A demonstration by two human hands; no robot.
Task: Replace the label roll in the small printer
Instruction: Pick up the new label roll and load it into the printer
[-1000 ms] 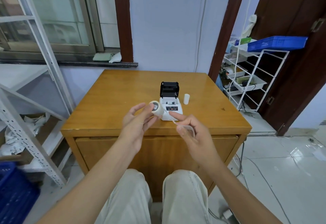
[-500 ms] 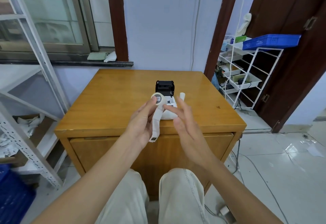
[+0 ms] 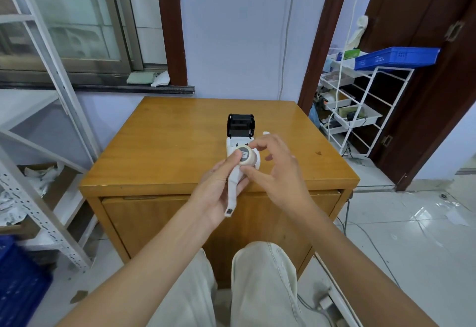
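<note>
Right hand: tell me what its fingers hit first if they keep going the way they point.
The right hand points left; its fingers already touch the label roll held by the left hand. Going on, they would likely press the roll into that hand.

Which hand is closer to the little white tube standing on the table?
The right hand. The white tube peeks out just past its fingers, beside the printer. The left hand is farther, nearer the table's front edge, holding the label roll.

The printer is half hidden behind the label roll and both hands. A white cylinder shows only its tip above the right hand. The roll's print is unreadable.
</note>
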